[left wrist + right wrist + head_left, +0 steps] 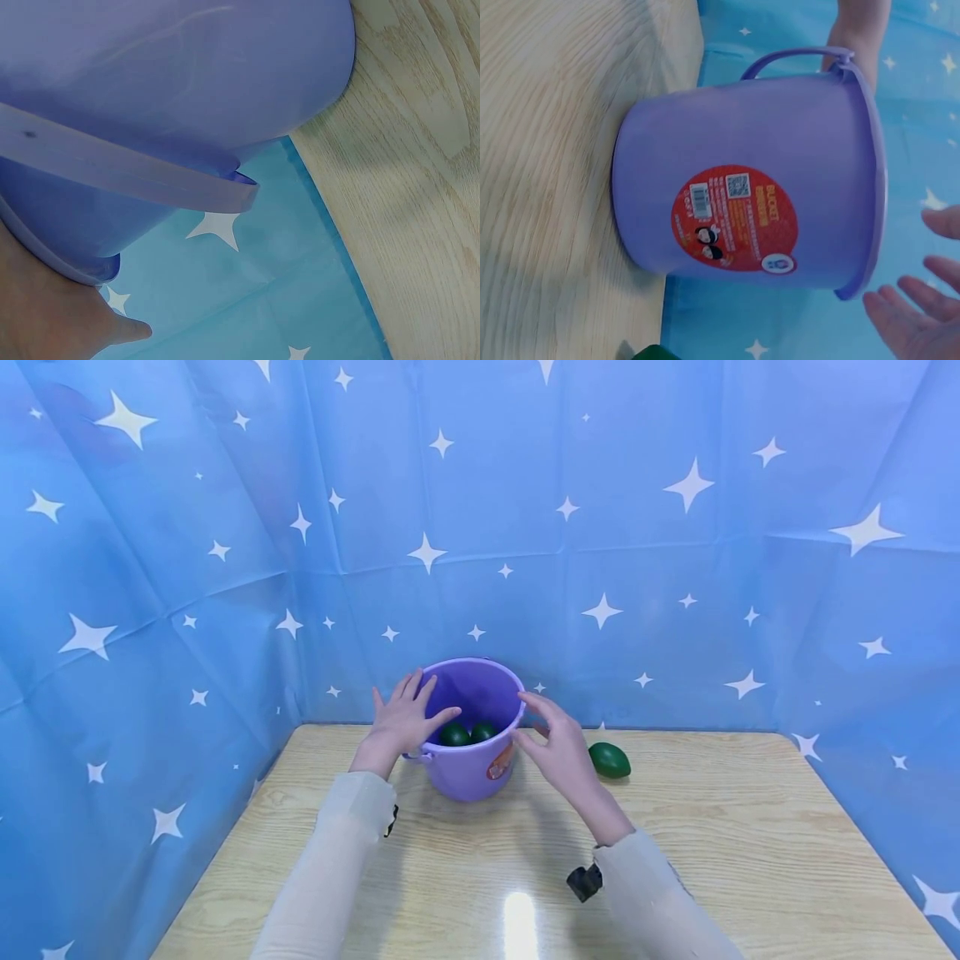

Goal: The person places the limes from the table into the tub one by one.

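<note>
A purple bucket (457,774) stands at the back of the table, with two dark green, shiny, rounded fruits (454,734) lying inside it. My left hand (402,717) rests at the bucket's left rim, fingers spread and thumb reaching over the opening. At the right rim is my right hand (558,745), its fingers parted and fingertips right at the edge. The right wrist view shows a red label (735,217) on the bucket wall, and nothing held in the right fingers. In the left wrist view the bucket's handle (127,172) hangs down along its side.
Right of the bucket, a third green fruit (609,761) with a pointed end lies on the wooden table (712,843). A blue curtain (637,527) with white stars hangs behind the table and along both sides.
</note>
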The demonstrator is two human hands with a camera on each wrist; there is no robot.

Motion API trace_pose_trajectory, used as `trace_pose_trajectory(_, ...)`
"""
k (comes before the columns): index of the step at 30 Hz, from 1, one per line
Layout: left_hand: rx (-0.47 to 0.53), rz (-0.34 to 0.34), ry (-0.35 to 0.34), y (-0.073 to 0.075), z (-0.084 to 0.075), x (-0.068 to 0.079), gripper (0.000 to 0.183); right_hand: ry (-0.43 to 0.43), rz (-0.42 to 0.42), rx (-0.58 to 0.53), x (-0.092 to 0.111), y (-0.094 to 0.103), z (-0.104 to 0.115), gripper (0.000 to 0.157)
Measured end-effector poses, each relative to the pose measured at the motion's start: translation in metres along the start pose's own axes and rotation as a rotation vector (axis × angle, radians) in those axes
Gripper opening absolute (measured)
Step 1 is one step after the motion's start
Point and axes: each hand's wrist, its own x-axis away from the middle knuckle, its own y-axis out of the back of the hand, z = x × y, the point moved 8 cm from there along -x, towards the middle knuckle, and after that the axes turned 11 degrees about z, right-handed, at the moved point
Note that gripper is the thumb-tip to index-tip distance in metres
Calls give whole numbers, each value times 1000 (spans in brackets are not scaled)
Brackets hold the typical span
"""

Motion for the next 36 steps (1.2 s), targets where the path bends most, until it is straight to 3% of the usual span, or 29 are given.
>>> trace_pose_trajectory(36,10,4,5,-1,-1,1,89,-86,-9,99,20,24,-44,51)
